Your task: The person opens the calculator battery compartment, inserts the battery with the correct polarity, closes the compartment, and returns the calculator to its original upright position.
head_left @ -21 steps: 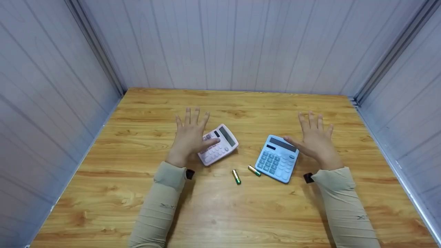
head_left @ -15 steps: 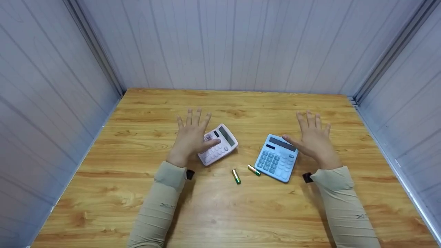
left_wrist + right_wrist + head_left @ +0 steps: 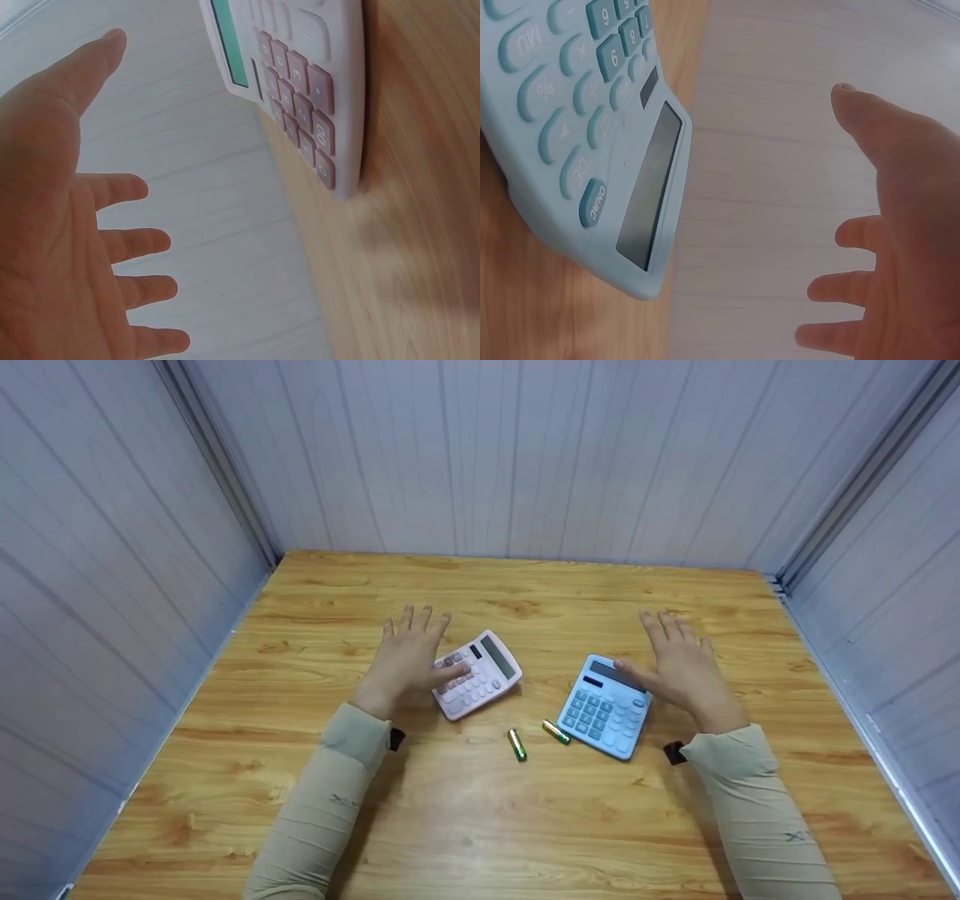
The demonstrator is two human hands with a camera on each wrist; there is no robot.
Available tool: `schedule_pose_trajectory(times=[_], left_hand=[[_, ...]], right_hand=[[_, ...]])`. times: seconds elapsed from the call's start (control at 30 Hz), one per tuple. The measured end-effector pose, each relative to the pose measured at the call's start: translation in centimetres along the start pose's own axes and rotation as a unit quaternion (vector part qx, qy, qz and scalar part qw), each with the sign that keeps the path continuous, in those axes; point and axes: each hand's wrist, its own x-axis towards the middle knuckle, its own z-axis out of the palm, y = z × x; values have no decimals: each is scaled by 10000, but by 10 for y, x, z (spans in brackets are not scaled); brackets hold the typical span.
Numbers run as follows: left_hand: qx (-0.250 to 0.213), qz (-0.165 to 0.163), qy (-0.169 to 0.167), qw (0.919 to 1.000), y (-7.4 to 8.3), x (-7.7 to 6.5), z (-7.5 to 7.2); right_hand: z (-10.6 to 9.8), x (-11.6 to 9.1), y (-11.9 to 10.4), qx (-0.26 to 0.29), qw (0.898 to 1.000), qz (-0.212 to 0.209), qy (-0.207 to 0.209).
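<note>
My left hand (image 3: 405,664) is spread above the left part of a pink calculator (image 3: 491,682), its thumb overlapping the keys in the head view. The left wrist view shows that palm apart from the calculator (image 3: 341,97), holding nothing. Over on the right, my right hand (image 3: 686,675) is likewise spread, its thumb across the upper corner of a blue calculator (image 3: 600,712) in the head view. A gap shows between this hand (image 3: 915,240) and the blue calculator (image 3: 562,165) in the right wrist view. Both calculators lie face up, turned at angles.
Two green and gold batteries lie between the calculators: one battery (image 3: 517,745) nearer the front, the other battery (image 3: 556,732) right by the blue calculator's lower left edge. Pale panel walls (image 3: 480,457) enclose the wooden table (image 3: 480,825) at the back and both sides.
My left hand has drawn slightly back and to the left, and its forearm has swung left. The right hand's fingers have dipped a little. Calculators and batteries stay put; the head view has shifted slightly.
</note>
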Motion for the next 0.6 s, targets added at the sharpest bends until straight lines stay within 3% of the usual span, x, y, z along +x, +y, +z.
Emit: schedule_pose_trajectory(times=[0.4, 0.6], left_hand=[[-164, 172, -245, 9994, -8, 2, -7], [-373, 166, -396, 9984, -14, 4, -4]], right_hand=[[-7, 0, -11, -180, 9988, -362, 273], [-8, 3, -18, -7, 9983, -543, 232]])
